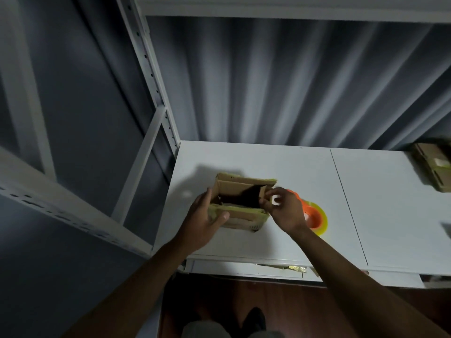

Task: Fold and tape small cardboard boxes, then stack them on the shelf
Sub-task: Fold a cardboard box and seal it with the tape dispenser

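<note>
small open cardboard box [240, 191]: brown card, edges banded in yellow-green tape, interior in black shadow
round tape dispenser [313, 217]: bright orange body, translucent yellow roll
flat white shelf board [280, 164]: plain white, one thin dark seam
pleated curtain [280, 81]: blue-grey, vertical light and dark folds
taped cardboard boxes at right edge [433, 164]: brown, olive-yellow tape
perforated metal shelf upright [148, 67]: white, row of dark holes
floor [280, 303]: dark reddish-brown

White shelf board [280, 242]: open cardboard box [240, 203] btwn both hands' fingers, tape roll [314, 217] behind rt fingers, taped boxes [433, 164] far rt.
</note>
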